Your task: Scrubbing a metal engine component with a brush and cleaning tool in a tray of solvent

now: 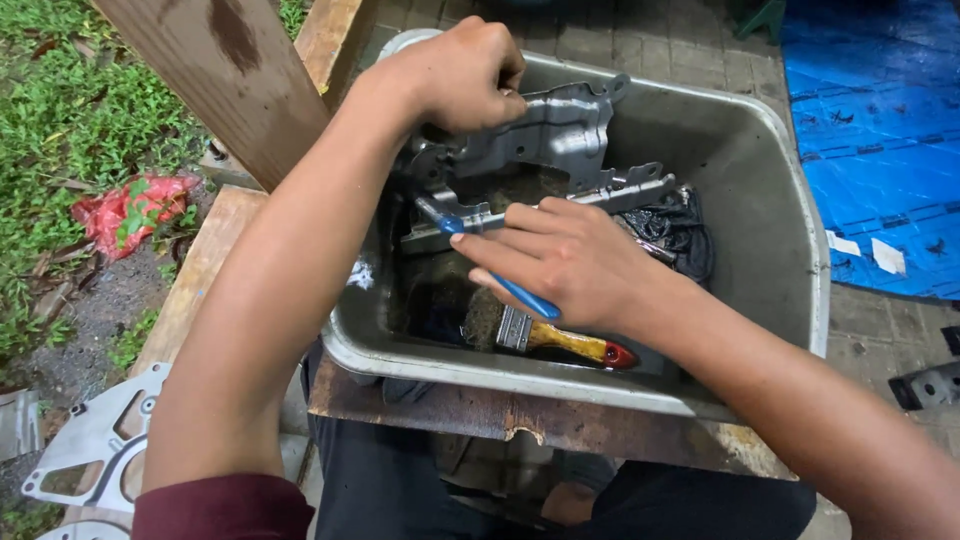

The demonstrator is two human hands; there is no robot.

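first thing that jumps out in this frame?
Two bare hands at work inside a grey plastic tub at centre: the left hand grips a grey metal bracket at the tub's far side, the right hand holds a blue-handled tool against it. A yellow-handled paintbrush lies in the dark liquid below; a blue tarp fills the upper right.

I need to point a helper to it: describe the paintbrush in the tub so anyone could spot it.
Find the grey plastic tub on the rusty board. Low inside it, near the front wall, under the right hand, lies the paintbrush. Its yellow wooden handle with a red tip sets it apart from the grey metal bracket and black rag.
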